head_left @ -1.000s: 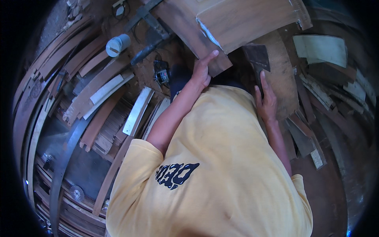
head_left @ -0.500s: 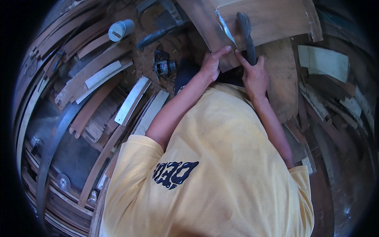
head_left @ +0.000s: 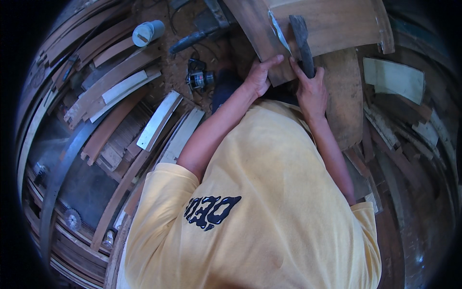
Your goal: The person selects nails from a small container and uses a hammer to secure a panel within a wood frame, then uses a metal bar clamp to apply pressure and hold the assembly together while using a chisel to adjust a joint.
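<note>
While the dark wooden board [head_left: 262, 38] lies slanted just above both hands, the left hand [head_left: 260, 77] grips its lower edge, thumb along the end. The right hand [head_left: 312, 89] is closed around a dark flat tool [head_left: 302, 41] (its kind cannot be told), which points up and away across the lighter curved panel [head_left: 337, 24] beside the board. Beyond the left hand, on the dusty floor [head_left: 221, 53], sit a small electric motor [head_left: 199, 79] and, farther out, a pale cylinder [head_left: 147, 32]. Stacked wooden slats [head_left: 115, 91] spread to the left; offcuts [head_left: 392, 79] lie right of the right hand.
</note>
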The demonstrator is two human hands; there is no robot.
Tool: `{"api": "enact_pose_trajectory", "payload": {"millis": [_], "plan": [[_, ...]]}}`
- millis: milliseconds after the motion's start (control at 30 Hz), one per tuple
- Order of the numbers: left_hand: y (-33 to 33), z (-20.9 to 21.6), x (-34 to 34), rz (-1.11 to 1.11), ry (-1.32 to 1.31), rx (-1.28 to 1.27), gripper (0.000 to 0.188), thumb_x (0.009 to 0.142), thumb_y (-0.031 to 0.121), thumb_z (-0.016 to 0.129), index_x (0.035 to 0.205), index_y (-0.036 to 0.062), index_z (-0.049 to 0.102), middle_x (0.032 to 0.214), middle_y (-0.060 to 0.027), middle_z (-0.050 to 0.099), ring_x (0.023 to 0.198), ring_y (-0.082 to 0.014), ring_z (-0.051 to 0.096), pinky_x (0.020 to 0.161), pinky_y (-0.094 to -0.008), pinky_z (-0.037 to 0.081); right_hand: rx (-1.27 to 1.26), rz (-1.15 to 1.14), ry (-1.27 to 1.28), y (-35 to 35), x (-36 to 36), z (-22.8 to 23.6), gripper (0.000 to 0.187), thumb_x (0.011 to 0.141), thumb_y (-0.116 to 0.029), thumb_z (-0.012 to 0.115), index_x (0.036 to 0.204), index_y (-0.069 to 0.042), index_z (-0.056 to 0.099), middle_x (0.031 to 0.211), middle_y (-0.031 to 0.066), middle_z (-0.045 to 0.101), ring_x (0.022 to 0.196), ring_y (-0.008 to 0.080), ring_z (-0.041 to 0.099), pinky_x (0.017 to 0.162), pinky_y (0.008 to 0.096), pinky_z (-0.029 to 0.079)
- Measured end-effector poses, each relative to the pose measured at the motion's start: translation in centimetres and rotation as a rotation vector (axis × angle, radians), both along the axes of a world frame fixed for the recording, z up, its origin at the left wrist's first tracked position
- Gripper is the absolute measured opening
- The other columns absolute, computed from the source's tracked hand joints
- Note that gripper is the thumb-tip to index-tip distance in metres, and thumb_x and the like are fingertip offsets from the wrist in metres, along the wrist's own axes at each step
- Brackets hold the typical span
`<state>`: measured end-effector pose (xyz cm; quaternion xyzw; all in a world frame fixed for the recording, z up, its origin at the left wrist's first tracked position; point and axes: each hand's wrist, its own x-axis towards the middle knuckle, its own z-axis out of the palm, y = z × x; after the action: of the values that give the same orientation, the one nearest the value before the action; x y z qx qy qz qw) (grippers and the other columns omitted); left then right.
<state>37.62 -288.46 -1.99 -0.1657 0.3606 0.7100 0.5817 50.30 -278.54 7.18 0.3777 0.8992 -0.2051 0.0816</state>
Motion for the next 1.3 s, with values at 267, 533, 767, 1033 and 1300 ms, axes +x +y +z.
{"api": "enact_pose_trajectory", "payload": {"millis": [267, 533, 767, 1033, 1300], "plan": [[-0.1, 0.1, 0.1, 0.017, -0.007, -0.005, 0.067, 0.085, 0.020, 0.082, 0.141, 0.0034, 0.050, 0.129, -0.0111, 0.063, 0.121, -0.0252, 0.063, 0.106, -0.0420, 0.051, 0.004, 0.035, 0.073, 0.0, 0.9, -1.0, 0.066, 0.093, -0.007, 0.060, 0.144, -0.049, 0.055, 0.109, 0.0185, 0.050, 0.086, 0.0421, 0.067, 0.072, 0.0509, 0.058], [-0.4, 0.0, -0.1, 0.005, 0.016, 0.025, 0.062, 0.088, 0.019, 0.081, 0.140, 0.0034, 0.051, 0.129, -0.0109, 0.064, 0.120, -0.0253, 0.063, 0.106, -0.0419, 0.051, 0.013, 0.017, 0.070, -0.2, 1.0, -1.3, 0.068, 0.093, -0.007, 0.061, 0.146, -0.049, 0.053, 0.111, 0.0191, 0.052, 0.083, 0.0436, 0.066, 0.070, 0.0517, 0.058], [-0.8, -0.4, -1.1, -0.099, 0.075, -0.083, 0.070, 0.089, 0.025, 0.081, 0.144, -0.0006, 0.046, 0.139, -0.0137, 0.059, 0.129, -0.0267, 0.058, 0.111, -0.0419, 0.046, -0.028, -0.057, 0.189, 0.8, 3.6, -1.6, 0.065, 0.094, -0.006, 0.060, 0.147, -0.043, 0.054, 0.105, 0.0200, 0.055, 0.082, 0.0413, 0.066, 0.073, 0.0510, 0.057], [3.6, 6.2, -4.0, -0.419, 2.031, -0.444, 0.074, 0.085, 0.042, 0.078, 0.143, 0.0035, 0.053, 0.134, -0.0214, 0.050, 0.129, -0.0397, 0.043, 0.116, -0.0523, 0.028, -0.034, -0.481, 0.370, 0.1, 12.1, -0.5, 0.062, 0.100, -0.004, 0.057, 0.153, -0.035, 0.050, 0.111, 0.0231, 0.060, 0.096, 0.0441, 0.065, 0.083, 0.0481, 0.054], [32.1, 3.9, -0.1, -0.755, 2.642, 0.142, 0.074, 0.092, 0.063, 0.060, 0.152, 0.0215, 0.051, 0.151, -0.0156, 0.047, 0.147, -0.0423, 0.030, 0.123, -0.0652, 0.010, -0.075, -0.849, 0.363, -4.4, 14.2, -2.0, 0.056, 0.106, -0.016, 0.052, 0.158, -0.035, 0.041, 0.117, 0.0254, 0.060, 0.101, 0.0468, 0.064, 0.085, 0.0513, 0.053]]}}
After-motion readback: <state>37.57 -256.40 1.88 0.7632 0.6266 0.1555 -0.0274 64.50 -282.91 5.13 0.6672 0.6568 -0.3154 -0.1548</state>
